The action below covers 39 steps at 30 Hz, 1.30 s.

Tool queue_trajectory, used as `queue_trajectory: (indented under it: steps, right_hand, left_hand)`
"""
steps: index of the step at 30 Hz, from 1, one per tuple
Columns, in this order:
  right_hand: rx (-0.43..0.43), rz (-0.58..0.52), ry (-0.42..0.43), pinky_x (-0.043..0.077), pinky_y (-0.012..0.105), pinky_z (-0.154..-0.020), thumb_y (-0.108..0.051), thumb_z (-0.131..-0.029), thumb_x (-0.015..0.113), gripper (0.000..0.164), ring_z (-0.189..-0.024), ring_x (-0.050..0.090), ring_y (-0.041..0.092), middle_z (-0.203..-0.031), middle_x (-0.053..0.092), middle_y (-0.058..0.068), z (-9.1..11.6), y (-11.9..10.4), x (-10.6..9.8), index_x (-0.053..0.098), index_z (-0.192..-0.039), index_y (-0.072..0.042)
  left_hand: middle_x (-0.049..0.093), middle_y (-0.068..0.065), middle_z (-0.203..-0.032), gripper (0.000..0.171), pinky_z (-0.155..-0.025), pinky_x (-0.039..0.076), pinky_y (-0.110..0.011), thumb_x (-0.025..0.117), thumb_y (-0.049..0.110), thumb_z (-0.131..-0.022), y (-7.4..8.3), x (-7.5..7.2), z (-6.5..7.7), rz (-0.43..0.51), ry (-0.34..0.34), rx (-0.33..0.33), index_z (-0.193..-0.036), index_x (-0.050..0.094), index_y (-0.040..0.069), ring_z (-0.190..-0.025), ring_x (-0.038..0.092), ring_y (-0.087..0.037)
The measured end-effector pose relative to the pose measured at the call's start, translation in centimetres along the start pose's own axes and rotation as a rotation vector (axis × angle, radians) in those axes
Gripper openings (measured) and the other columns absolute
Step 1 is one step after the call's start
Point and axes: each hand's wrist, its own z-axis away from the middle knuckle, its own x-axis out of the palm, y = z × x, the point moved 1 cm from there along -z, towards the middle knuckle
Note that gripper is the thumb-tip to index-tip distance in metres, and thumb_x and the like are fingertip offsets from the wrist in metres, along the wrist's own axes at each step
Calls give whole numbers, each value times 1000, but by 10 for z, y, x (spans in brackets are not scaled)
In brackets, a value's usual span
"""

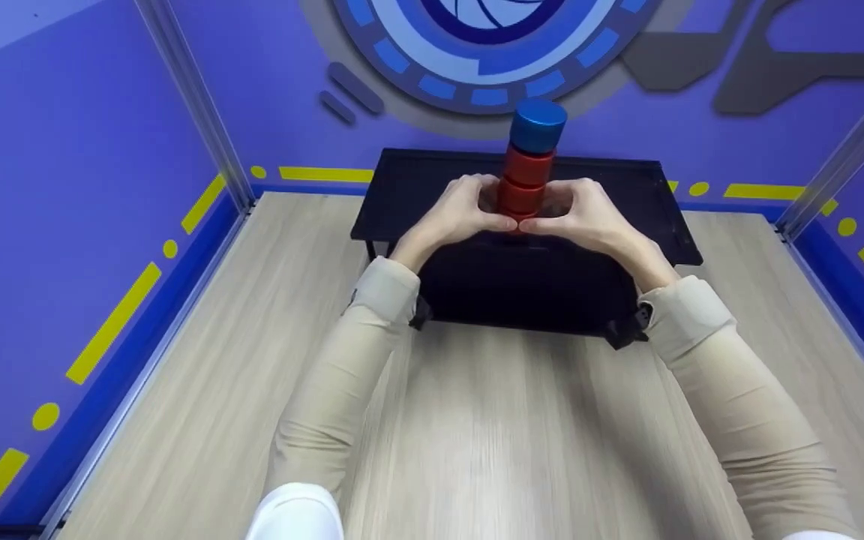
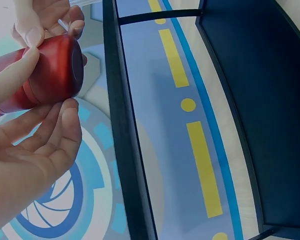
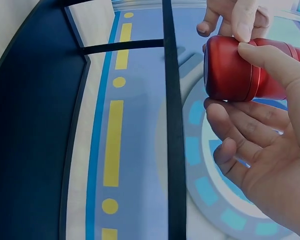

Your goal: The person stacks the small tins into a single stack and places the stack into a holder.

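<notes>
A stack of red cylinders (image 1: 528, 166) with a blue cylinder (image 1: 538, 126) on top stands upright between both hands, above the black shelf (image 1: 612, 176). From the left, my left hand (image 1: 462, 206) grips the lowest red cylinder (image 2: 57, 70), thumb across its near side and fingers round the other. The right hand (image 1: 586, 214) holds that same cylinder from the right, its thumb (image 3: 270, 57) meeting the left thumb. In the wrist views the cylinder's flat bottom shows, apart from the shelf's upper board.
Below the upper board is the shelf's dark lower board (image 1: 522, 292). The shelf stands on a wood-grain table (image 1: 492, 420), near the back. Blue panels (image 1: 64, 210) with yellow marks and metal corner posts enclose the table at the back and sides.
</notes>
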Motion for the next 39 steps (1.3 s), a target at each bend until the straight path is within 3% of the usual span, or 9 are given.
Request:
queue_trajectory:
  steps: [14, 20, 25, 39]
  right_hand:
    - [25, -16, 32, 50, 14, -68, -32, -78, 80, 42, -79, 67, 4, -102, 74, 12, -6, 19, 10, 70, -112, -10]
    - [31, -8, 42, 48, 13, -65, -23, -79, 79, 40, -74, 64, 3, -102, 73, 18, -3, 14, 12, 69, -113, -5]
    - [38, 13, 49, 49, 15, -66, -31, -78, 80, 41, -76, 65, 4, -100, 74, 13, -7, 23, 13, 70, -112, -9]
    - [71, 41, 46, 48, 15, -69, -34, -78, 80, 45, -88, 69, 20, -103, 74, 12, -8, 25, 14, 70, -114, -9]
  left_hand:
    - [69, -10, -114, 47, -90, 52, -28, 77, 16, -82, -11, 12, -9, 2, 35, -93, -125, 60, 5, -100, 65, -18]
    - [68, -10, -117, 48, -90, 52, -28, 75, 14, -83, -13, 16, -10, 17, 33, -100, -127, 59, 4, -102, 66, -18]
    - [68, -10, -117, 47, -89, 53, -29, 74, 15, -84, -14, 17, -11, 9, 38, -100, -127, 60, 5, -102, 66, -19]
    - [70, -9, -115, 44, -90, 51, -28, 76, 17, -83, -18, 19, -14, -30, 59, -112, -123, 62, 5, -103, 66, -18]
